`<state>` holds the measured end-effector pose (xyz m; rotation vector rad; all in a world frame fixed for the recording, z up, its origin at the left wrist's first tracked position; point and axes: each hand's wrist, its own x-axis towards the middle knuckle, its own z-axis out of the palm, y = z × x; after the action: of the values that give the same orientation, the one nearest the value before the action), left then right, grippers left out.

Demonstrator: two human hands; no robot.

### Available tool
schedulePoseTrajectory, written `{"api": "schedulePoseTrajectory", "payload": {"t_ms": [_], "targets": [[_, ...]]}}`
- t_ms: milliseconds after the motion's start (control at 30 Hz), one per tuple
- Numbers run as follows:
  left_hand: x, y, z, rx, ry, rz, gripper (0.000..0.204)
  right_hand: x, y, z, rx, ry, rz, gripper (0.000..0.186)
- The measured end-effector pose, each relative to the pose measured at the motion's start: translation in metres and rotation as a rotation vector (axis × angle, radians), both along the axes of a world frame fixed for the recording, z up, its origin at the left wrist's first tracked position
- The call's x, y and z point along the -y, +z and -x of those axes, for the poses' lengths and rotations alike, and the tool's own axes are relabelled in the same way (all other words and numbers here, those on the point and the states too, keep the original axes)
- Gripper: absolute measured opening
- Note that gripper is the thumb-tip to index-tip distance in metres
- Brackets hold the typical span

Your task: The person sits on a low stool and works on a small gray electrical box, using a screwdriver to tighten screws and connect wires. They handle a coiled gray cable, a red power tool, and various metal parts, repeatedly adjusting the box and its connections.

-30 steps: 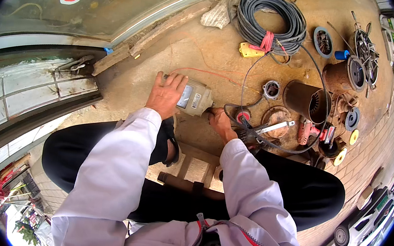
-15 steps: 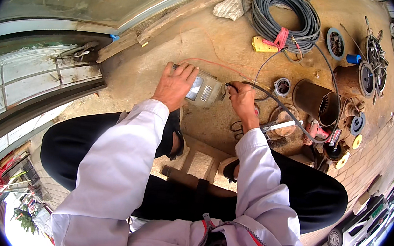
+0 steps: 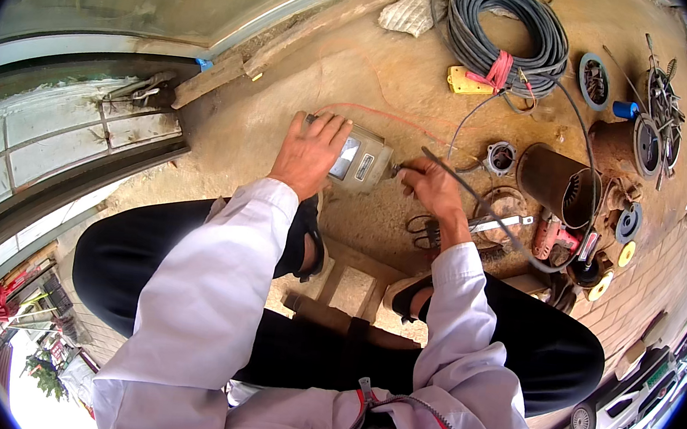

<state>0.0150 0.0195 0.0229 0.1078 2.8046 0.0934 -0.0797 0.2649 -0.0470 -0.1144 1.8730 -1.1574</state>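
My left hand (image 3: pixel 312 150) lies flat with fingers stretched over the left part of a grey box-shaped meter (image 3: pixel 376 155) with a pale window, on the ground before me. At the meter's right side a small dark crank handle (image 3: pixel 392 171) sticks out. The fingers of my right hand (image 3: pixel 431 186) are curled round its outer end and partly hide it. A black cable (image 3: pixel 470 193) passes close by the right hand, its loose end standing above the knuckles. From the meter's far side a thin red wire (image 3: pixel 388 118) runs to the right.
A coil of dark cable (image 3: pixel 459 29) with a yellow block (image 3: pixel 466 81) lies at the far right. Nearer stand a rusty cylinder (image 3: pixel 538 177), a ring-shaped metal part (image 3: pixel 500 158), a red power tool (image 3: pixel 546 234) and a tub of tools (image 3: pixel 649 148). A glass wall (image 3: pixel 130 8) bounds the left.
My right hand has shifted slightly right and down, its fingers still at the crank. The black cable's end now stands apart above the hand. My left hand stays on the meter.
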Motion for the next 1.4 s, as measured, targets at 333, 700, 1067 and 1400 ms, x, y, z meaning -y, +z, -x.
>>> {"api": "schedulePoseTrajectory", "payload": {"t_ms": [333,700,1067,1400], "targets": [[-0.001,-0.001,-0.001,0.09,0.014,-0.021,0.109,0.008,-0.04,-0.044,0.268,0.184,-0.149,0.019],[-0.004,-0.002,0.006,0.06,-0.019,-0.002,0.11,-0.001,-0.116,-0.032,-0.431,-0.057,-0.118,0.024],[-0.001,-0.007,-0.003,0.004,-0.014,0.036,0.1,0.001,-0.008,0.005,0.101,-0.078,0.088,0.019],[0.001,-0.002,-0.004,0.1,0.033,-0.003,0.111,0.001,-0.018,-0.026,0.433,0.132,-0.031,0.019]]}}
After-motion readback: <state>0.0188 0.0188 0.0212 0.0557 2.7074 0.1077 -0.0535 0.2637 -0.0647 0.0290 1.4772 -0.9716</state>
